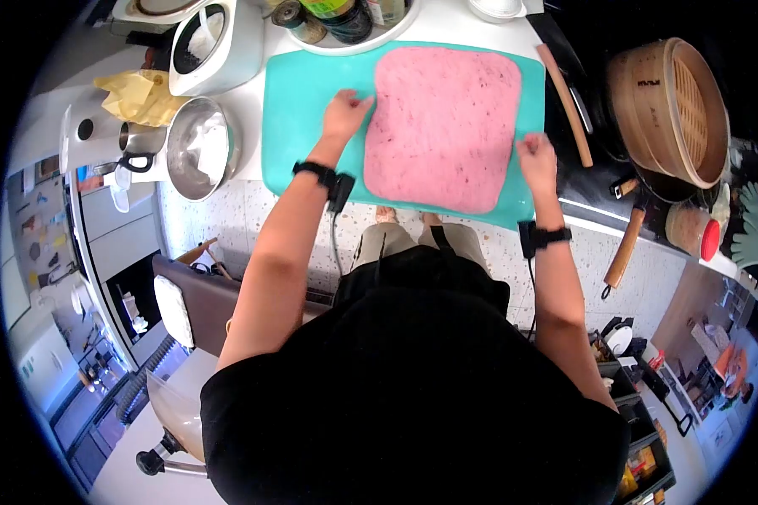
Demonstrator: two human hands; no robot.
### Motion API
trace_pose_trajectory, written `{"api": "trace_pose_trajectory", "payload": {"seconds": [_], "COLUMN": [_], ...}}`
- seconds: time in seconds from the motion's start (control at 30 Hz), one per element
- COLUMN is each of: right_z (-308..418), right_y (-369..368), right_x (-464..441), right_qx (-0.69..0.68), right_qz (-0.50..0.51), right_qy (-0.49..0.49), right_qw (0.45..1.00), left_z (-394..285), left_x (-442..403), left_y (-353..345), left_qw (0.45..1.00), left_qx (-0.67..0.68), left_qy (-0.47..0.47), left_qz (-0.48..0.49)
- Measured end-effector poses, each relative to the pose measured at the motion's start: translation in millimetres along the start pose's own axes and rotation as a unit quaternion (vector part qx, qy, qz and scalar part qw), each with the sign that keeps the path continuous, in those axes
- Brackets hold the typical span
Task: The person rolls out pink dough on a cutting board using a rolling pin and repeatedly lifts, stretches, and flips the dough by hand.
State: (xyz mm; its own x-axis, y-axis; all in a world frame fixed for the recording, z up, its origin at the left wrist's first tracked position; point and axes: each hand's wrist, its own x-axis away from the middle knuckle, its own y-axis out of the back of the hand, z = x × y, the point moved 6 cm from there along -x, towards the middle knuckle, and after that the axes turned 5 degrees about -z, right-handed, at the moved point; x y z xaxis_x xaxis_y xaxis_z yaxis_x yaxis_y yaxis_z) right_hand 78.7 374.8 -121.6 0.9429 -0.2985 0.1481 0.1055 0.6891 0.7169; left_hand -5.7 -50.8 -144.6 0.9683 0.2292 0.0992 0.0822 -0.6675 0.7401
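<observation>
A large flat sheet of pink dough [444, 126] with small dark specks lies on a teal mat [299, 109] on the counter. My left hand [346, 116] is over the mat, just beside the dough's left edge, with its fingers bent and their tips pointing toward it. At the opposite side, my right hand [537, 160] is by the dough's right edge, its fingers curled inward. Whether either hand's fingertips pinch anything is too small to make out. Both wrists carry black bands with cables.
To the left stand a metal bowl [200, 150], a yellow bag [141, 98] and a white cooker [219, 46]. Jars on a white tray [345, 50] are behind the mat. A rolling pin [566, 105], a bamboo steamer [669, 109] and a wooden handle [625, 248] are at right.
</observation>
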Motion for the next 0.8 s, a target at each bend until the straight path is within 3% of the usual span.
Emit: {"api": "trace_pose_trajectory", "payload": {"seconds": [0.07, 0.13, 0.27, 0.33, 0.47, 0.53, 0.57, 0.63, 0.67, 0.73, 0.8], "right_z": [31.2, 57.2, 58.1, 58.6, 68.8, 84.0, 78.6, 73.7, 71.4, 66.8, 68.4], "right_y": [-11.5, -32.9, -64.6, -63.8, -61.9, -63.5, -69.9, -82.0, -81.7, -77.3, -77.1], "right_x": [-36.6, -57.5, -52.6, -53.9, -66.2, -83.9, -91.3, -99.7, -100.2, -96.6, -96.2], "right_qx": [0.044, 0.161, 0.32, 0.399, 0.369, 0.239, 0.239, 0.32, 0.319, 0.306, 0.32], "right_qz": [-0.034, -0.127, -0.031, 0.001, 0.035, -0.015, -0.014, -0.014, -0.014, -0.006, -0.004], "right_qy": [0.049, 0.255, 0.262, 0.215, 0.172, 0.253, 0.254, 0.271, 0.272, 0.26, 0.255], "right_qw": [0.997, 0.945, 0.91, 0.892, 0.913, 0.937, 0.937, 0.907, 0.908, 0.916, 0.913], "left_z": [-24.7, -47.8, -68.2, -80.3, -94.9, -108.6, -106.3, -117.9, -118.7, -123.0, -126.8], "left_x": [-31.6, -52.8, -77.0, -89.1, -82.4, -75.6, -79.8, -88.4, -92.5, -101.0, -101.0], "left_y": [-12.9, -24.5, -49.8, -58.1, -55.3, -56.9, -60.4, -66.2, -67.5, -60.5, -58.3], "left_qw": [1.0, 0.996, 0.995, 0.978, 0.987, 0.986, 0.986, 0.97, 0.97, 0.968, 0.965], "left_qx": [-0.02, -0.08, -0.083, -0.205, -0.149, -0.156, -0.155, -0.161, -0.163, -0.2, -0.217], "left_qy": [0.019, 0.013, 0.044, -0.031, -0.041, -0.058, -0.057, -0.177, -0.176, -0.137, -0.132], "left_qz": [-0.008, -0.043, -0.017, 0.018, 0.046, 0.025, 0.026, 0.034, 0.034, -0.057, -0.063]}}
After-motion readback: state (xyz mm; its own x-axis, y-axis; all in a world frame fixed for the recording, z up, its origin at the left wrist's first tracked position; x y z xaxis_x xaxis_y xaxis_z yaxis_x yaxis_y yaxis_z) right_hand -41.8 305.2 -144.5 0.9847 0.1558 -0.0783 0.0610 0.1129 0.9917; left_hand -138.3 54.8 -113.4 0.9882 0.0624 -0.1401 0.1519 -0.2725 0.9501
